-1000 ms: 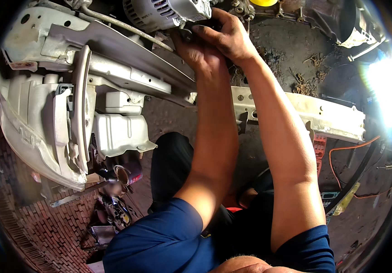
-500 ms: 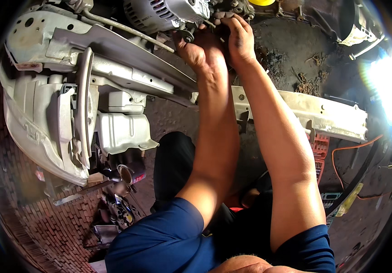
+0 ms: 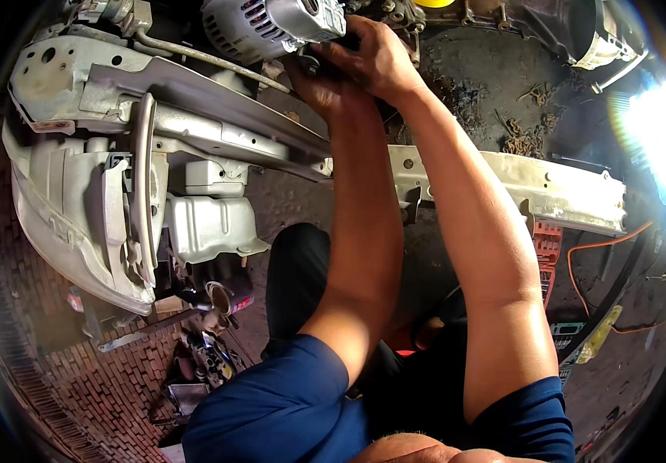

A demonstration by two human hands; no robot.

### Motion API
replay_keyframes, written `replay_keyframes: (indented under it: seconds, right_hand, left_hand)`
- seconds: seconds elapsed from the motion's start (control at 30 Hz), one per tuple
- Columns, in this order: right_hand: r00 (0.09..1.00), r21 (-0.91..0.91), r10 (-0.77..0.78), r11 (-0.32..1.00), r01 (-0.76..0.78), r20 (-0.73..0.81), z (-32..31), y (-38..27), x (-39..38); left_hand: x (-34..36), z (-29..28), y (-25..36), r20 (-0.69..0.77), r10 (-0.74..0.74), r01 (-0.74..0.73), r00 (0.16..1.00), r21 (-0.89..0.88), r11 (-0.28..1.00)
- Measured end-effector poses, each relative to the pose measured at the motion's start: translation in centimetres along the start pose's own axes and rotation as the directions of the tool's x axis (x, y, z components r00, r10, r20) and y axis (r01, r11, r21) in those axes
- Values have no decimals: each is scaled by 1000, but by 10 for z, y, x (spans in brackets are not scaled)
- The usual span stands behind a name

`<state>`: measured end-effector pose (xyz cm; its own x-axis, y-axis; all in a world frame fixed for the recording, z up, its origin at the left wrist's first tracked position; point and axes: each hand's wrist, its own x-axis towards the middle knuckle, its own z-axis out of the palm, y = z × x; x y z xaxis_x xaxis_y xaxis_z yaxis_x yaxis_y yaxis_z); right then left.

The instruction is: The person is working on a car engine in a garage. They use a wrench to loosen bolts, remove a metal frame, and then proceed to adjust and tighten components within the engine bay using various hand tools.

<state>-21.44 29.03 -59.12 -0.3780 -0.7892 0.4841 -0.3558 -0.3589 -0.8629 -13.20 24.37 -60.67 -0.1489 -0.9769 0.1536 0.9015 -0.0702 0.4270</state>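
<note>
A silver alternator (image 3: 252,31) with a slotted housing sits at the top middle, partly cut off by the frame's edge. My left hand (image 3: 323,94) reaches under its near side, the fingers mostly hidden behind my right hand and the parts. Beside the left thumb is a small dark round piece (image 3: 310,66), perhaps a bolt head or bushing. My right hand (image 3: 379,60) is closed at the alternator's right corner, its fingers bent and pointing left toward that piece. What the right fingers grip cannot be made out.
A pale metal crossbeam (image 3: 518,181) runs beneath my forearms to the right. Car body panels and a headlight-side frame (image 3: 78,201) fill the left. A bright lamp (image 3: 665,139) shines at right. A red tool case (image 3: 547,251) and orange cable (image 3: 572,266) lie below the beam.
My right hand has shifted slightly left and down, turning its back to view. The left hand has moved left and lower, its fingers more covered. The view has shifted a little.
</note>
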Motion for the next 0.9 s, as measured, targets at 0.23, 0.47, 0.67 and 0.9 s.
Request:
replay_keyframes:
  seconds: [0.23,0.47,0.67,0.9]
  right_hand:
    - [999,10,18,1000,-18,35,-4,-7,-4]
    - [1000,174,20,984,-24,23,3,6,-1]
    - [998,60,55,997,-54,-10,0,9,-4]
    - [998,72,70,995,-69,-11,-2,-5,-4]
  left_hand:
    - [-6,-1,-2,96,4,4,995,-80,997]
    - [7,-1,-4,32,27,-25,999,-74,997]
    - [-9,-2,-5,-51,-49,40,998,-167,985]
    - [-3,5,0,-20,-43,38,999,-197,980]
